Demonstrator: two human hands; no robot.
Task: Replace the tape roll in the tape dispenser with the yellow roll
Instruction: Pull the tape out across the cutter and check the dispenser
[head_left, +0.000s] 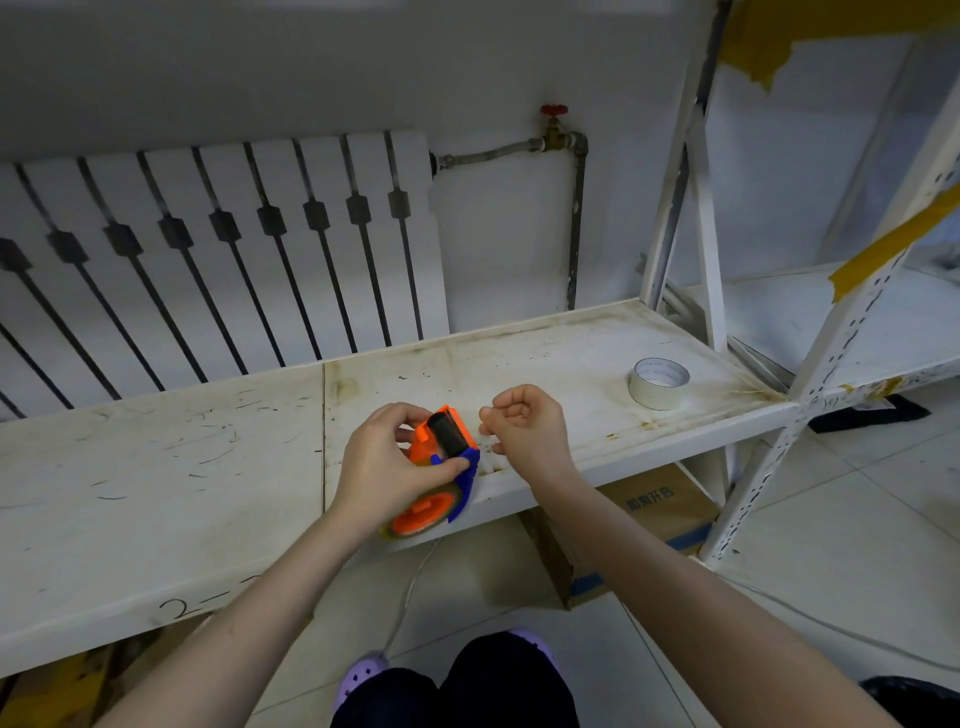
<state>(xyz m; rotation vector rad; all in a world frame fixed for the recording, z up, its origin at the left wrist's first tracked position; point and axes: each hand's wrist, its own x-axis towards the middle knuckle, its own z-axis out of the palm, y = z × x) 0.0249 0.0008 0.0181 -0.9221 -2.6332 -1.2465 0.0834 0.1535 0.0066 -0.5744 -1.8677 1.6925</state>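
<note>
My left hand grips an orange and blue tape dispenser just above the front edge of a white shelf. Its black roller and toothed cutter point up and away from me. A yellowish rim shows around the orange hub at the dispenser's lower end. My right hand hovers just right of the cutter with its fingers curled in and thumb against forefinger. I cannot see whether a tape end is pinched there. A pale tape roll lies flat on the shelf to the far right, apart from both hands.
A white radiator and a pipe with a red valve stand behind the shelf. Perforated shelf uprights rise at the right. A cardboard box sits on the tiled floor under the shelf. My knees and purple shoes are below.
</note>
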